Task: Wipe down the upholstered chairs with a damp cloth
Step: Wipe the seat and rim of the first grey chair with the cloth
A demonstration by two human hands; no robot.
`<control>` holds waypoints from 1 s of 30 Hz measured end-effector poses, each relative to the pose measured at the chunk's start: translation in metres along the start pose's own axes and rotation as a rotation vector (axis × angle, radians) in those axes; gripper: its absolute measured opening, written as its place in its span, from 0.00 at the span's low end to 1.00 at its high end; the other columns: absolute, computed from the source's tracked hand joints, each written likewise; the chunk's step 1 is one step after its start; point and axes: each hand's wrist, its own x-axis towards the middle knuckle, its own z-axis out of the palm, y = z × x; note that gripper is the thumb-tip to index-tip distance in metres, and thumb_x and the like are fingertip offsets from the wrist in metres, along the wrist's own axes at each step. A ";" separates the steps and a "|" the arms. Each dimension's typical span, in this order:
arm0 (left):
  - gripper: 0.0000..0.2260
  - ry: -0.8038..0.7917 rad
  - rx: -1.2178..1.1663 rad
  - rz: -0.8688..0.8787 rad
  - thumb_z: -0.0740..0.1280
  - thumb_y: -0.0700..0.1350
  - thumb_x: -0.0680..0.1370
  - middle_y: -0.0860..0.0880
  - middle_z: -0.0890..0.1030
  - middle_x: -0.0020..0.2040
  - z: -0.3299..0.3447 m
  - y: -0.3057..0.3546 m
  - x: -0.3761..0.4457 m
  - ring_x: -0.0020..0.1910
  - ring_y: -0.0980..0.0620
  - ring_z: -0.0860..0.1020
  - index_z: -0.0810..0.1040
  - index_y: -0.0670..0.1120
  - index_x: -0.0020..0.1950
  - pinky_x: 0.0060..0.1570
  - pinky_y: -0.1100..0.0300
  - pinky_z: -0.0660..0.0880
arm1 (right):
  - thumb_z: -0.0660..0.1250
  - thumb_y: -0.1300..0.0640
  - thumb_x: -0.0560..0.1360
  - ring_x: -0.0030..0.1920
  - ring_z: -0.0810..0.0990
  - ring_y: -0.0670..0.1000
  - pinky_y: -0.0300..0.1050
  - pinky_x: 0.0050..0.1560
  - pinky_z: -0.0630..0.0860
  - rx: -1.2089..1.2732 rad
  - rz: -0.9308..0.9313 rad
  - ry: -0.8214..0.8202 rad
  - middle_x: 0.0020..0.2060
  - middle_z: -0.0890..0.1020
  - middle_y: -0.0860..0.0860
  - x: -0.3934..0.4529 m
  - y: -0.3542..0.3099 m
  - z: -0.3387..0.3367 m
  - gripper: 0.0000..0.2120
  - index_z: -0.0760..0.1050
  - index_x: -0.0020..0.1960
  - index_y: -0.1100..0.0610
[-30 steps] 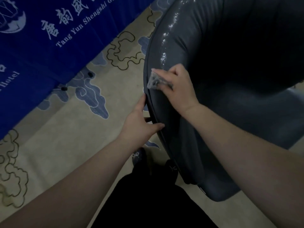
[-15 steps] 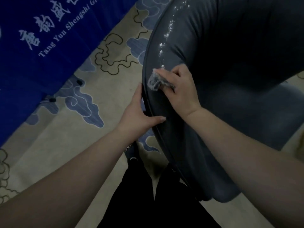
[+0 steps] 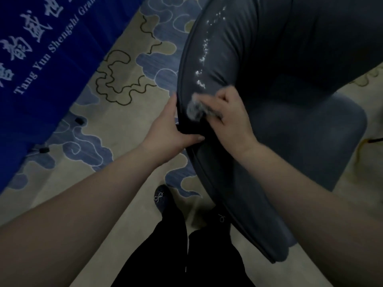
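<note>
A blue banner (image 3: 37, 65) fills the upper left of the frame, hanging down to the floor, with white Chinese characters and the Latin words "Tang Yun Shengshi" running diagonally across it. Beside it, through the left and centre of the frame, lies a beige carpet (image 3: 87, 162) patterned with blue cloud shapes and dark curling outlines.

At the centre, the left hand (image 3: 165, 129) holds the outer edge of the chair's backrest: its grip is curled round the piped rim, thumb lying on the inner face and fingers behind the edge, out of sight. Below, at the bottom centre, the person's dark trousers (image 3: 182, 251) and two dark shoes (image 3: 163, 200) with small bow decorations stand on the carpet just beside the chair.

Right of centre, the right hand (image 3: 230, 119) presses a crumpled pale cloth (image 3: 195, 109) against the top of the backrest, its grip bunched round the wad, which is blurred. The cloth touches the upholstery just beside the left hand. Above it a trail of white glistening wet specks (image 3: 204, 56) runs up the curved backrest.

The dark grey-blue upholstered chair (image 3: 300, 131) takes up the right of the frame, its seat at the middle right.
</note>
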 end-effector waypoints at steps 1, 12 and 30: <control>0.40 -0.022 0.009 0.005 0.78 0.40 0.66 0.71 0.76 0.54 -0.002 -0.001 0.002 0.52 0.61 0.79 0.61 0.63 0.69 0.52 0.54 0.80 | 0.65 0.64 0.72 0.45 0.71 0.53 0.41 0.49 0.71 0.015 0.006 -0.032 0.44 0.67 0.54 -0.020 -0.004 -0.004 0.21 0.78 0.64 0.54; 0.40 -0.041 -0.003 0.061 0.78 0.41 0.68 0.64 0.73 0.60 -0.010 -0.004 0.007 0.50 0.75 0.74 0.61 0.55 0.74 0.47 0.73 0.74 | 0.62 0.57 0.72 0.42 0.71 0.52 0.41 0.46 0.71 -0.083 0.087 0.138 0.43 0.67 0.54 0.053 -0.003 0.008 0.18 0.80 0.61 0.54; 0.41 -0.096 0.034 0.081 0.78 0.43 0.67 0.67 0.73 0.58 -0.029 0.009 0.052 0.58 0.63 0.76 0.61 0.56 0.74 0.59 0.61 0.75 | 0.64 0.59 0.73 0.44 0.71 0.53 0.38 0.49 0.68 -0.051 0.038 0.139 0.43 0.69 0.56 0.044 -0.003 0.012 0.17 0.80 0.60 0.54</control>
